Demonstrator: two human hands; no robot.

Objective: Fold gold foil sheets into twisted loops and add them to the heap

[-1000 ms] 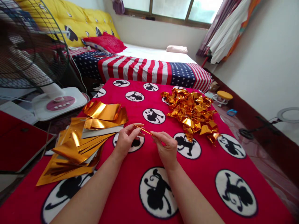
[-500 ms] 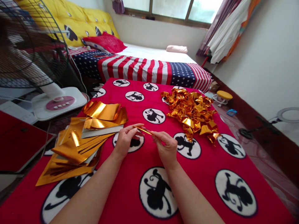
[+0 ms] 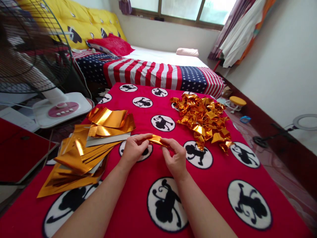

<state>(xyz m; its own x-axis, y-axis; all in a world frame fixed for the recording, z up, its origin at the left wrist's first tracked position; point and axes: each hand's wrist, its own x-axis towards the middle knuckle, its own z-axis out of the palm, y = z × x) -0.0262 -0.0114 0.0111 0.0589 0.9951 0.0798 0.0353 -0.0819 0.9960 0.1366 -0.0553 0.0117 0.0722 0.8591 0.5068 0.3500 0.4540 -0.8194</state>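
Between my two hands is a small folded piece of gold foil paper, its shiny face showing. My left hand pinches its left end, and my right hand grips the right end between thumb and fingers. Flat gold foil sheets lie in a loose, fanned stack to the left of my left hand. Beyond my right hand, a heap of folded gold foil pieces rests on the red cloth with its black-and-white round figures.
A fan with a white base stands at the left, above a red panel. Behind the cloth is a bed. A yellow stool and a ring-shaped stand are at the right.
The held foil piece has tilted and now shows a wider shiny face. The fingers of both hands have shifted slightly around its ends.
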